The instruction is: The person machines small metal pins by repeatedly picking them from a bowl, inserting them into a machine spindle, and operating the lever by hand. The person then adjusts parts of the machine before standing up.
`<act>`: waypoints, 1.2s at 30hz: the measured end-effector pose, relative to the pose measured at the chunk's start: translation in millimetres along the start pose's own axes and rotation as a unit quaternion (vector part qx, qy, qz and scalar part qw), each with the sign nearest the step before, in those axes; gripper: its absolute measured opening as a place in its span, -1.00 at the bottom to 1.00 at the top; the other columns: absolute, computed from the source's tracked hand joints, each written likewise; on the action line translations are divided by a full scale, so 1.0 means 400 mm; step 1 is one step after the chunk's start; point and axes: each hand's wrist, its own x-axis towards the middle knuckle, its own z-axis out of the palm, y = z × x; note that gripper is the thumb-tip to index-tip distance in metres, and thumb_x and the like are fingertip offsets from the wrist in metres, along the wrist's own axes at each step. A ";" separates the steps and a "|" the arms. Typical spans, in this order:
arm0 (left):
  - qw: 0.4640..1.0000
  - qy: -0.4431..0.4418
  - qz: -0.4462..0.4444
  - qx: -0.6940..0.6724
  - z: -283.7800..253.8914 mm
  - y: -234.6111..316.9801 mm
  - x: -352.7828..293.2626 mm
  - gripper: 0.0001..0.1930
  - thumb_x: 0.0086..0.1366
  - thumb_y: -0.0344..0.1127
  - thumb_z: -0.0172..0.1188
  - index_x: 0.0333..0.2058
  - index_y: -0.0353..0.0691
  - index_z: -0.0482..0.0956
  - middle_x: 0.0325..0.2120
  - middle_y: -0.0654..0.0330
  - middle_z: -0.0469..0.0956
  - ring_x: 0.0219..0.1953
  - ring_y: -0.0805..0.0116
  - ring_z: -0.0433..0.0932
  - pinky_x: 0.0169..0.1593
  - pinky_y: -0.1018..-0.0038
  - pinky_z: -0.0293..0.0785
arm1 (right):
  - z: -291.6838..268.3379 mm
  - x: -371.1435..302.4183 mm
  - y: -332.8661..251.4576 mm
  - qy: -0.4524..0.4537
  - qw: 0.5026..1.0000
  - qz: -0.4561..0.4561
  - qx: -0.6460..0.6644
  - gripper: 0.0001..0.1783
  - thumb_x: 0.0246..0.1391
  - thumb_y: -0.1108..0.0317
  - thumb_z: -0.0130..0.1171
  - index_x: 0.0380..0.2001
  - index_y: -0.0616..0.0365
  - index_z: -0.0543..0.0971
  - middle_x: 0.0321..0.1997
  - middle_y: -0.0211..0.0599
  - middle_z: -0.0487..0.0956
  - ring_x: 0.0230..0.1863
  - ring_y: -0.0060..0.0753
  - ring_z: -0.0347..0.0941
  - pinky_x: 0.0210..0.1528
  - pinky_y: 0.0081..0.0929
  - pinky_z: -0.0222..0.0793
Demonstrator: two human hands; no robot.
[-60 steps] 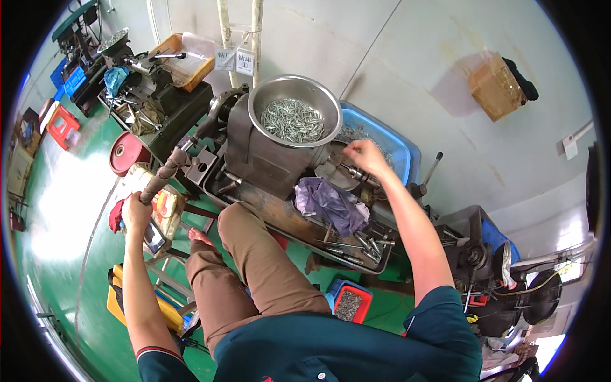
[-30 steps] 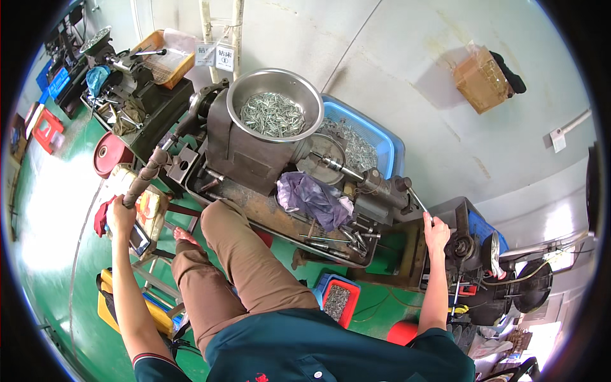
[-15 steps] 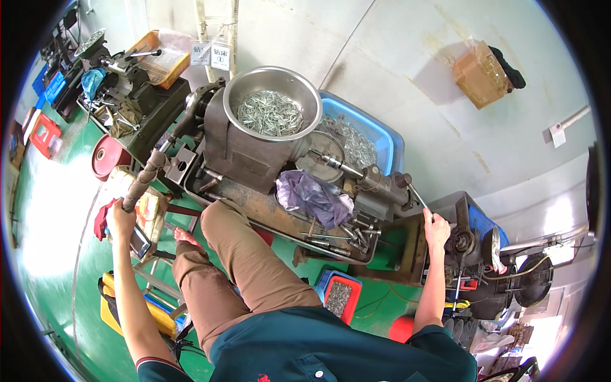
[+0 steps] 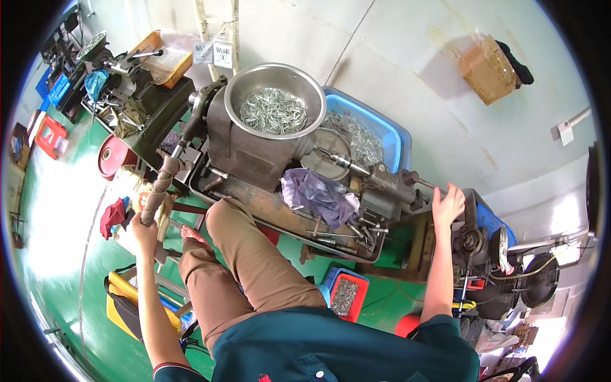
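Note:
My left hand point(image 4: 144, 234) is closed round the lower end of a long lever point(image 4: 157, 191) wrapped in brown material, which rises to the left end of a bench machine point(image 4: 247, 156). My right hand point(image 4: 449, 205) has its fingers raised and apart at the tip of a thin metal handle point(image 4: 425, 182) on the machine's right end. Whether the palm touches that handle I cannot tell. On top of the machine stands a steel bowl point(image 4: 315, 105) with many small metal pins point(image 4: 273, 111). A purple rag point(image 4: 318, 196) lies over the middle of the machine bed.
Behind the machine a blue basket point(image 4: 402, 149) holds many metal pieces. Several tools point(image 4: 344, 242) lie along the tray's front edge. On the floor sits a red bin point(image 4: 358, 304) of small parts. Another machine point(image 4: 143, 105) stands at left, and a wall-mounted cardboard box point(image 4: 487, 70) is at right.
My left hand and the wrapped lever have swung right and slightly down. My right hand has gone from gripping the thin handle to spread fingers, and the handle has risen to a flatter angle.

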 end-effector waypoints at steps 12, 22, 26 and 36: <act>0.997 0.016 -0.047 -0.050 0.010 0.095 -0.103 -0.79 -0.16 -0.33 0.08 -0.47 -0.26 0.49 -0.61 -0.08 0.46 -0.47 -0.01 0.46 -0.39 0.25 0.38 | 0.055 0.116 -0.613 -0.445 0.794 -0.092 0.404 -0.76 -0.40 0.23 0.14 -0.55 0.06 0.57 -0.44 -0.21 0.53 -0.27 -0.19 0.42 -0.08 -0.27 0.19; 0.998 -0.008 -0.053 -0.034 -0.009 0.105 -0.101 -0.77 -0.14 -0.31 0.08 -0.44 -0.25 0.50 -0.60 -0.07 0.47 -0.46 -0.01 0.46 -0.38 0.24 0.37 | 0.030 0.099 -0.656 -0.454 0.739 -0.092 0.489 -0.75 -0.37 0.32 0.12 -0.56 0.27 0.53 -0.52 -0.24 0.53 -0.43 -0.39 0.43 -0.26 -0.51 0.28; 0.998 -0.003 -0.043 -0.045 -0.001 0.100 -0.100 -0.77 -0.14 -0.30 0.09 -0.44 -0.25 0.50 -0.60 -0.06 0.47 -0.46 -0.01 0.46 -0.38 0.24 0.37 | 0.062 0.105 -0.650 -0.414 0.770 -0.120 0.470 -0.80 -0.44 0.29 0.15 -0.64 0.17 0.55 -0.43 -0.22 0.52 -0.35 -0.24 0.43 -0.23 -0.48 0.30; 0.998 0.003 -0.040 -0.049 -0.001 0.098 -0.101 -0.76 -0.14 -0.27 0.09 -0.44 -0.25 0.50 -0.60 -0.07 0.47 -0.46 -0.02 0.46 -0.37 0.25 0.37 | 0.134 0.131 -0.619 -0.402 0.659 0.050 0.634 -0.80 -0.33 0.29 0.12 -0.59 0.19 0.55 -0.22 -0.19 0.46 -0.07 -0.23 0.25 -0.07 -0.39 0.17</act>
